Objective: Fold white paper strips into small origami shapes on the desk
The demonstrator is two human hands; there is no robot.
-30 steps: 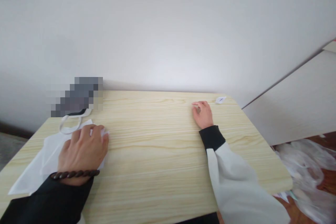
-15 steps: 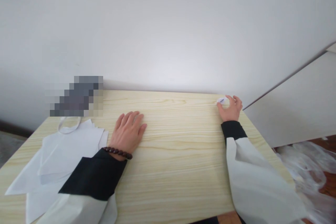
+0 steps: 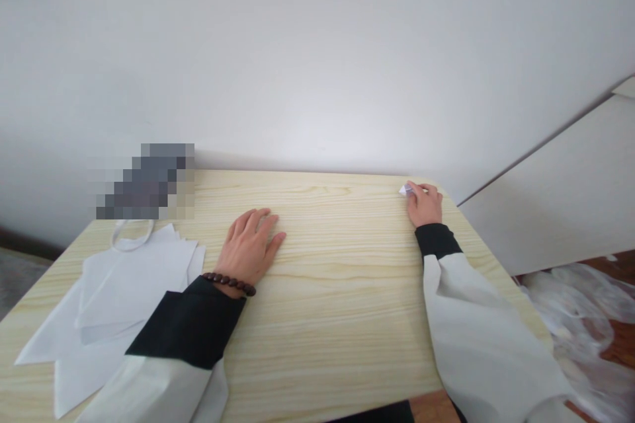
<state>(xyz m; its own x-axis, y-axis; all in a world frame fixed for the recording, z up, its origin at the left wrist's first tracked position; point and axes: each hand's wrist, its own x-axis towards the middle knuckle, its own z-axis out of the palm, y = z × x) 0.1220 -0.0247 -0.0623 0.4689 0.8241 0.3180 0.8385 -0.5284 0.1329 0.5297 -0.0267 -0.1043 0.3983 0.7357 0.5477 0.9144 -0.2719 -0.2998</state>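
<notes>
At far right corner of table (image 3: 337,291), right hand (image 3: 425,206) is pinching small folded paper (image 3: 405,190), fingertips clenching it where it lies. Left hand (image 3: 251,248) is resting flat mid-table, fingers released, likely bracing, beside white sheets (image 3: 129,277) near left edge.

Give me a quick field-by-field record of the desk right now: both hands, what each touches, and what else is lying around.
surface: pale wood-grain table
left hand: open, palm flat on bare tabletop; dark beaded bracelet at the wrist
right hand: fingers curled on a small white folded piece of paper at the far right corner
left side: loose white paper sheets, overlapping; white strap loop at their far edge
floor, right: crumpled clear plastic bags
</notes>
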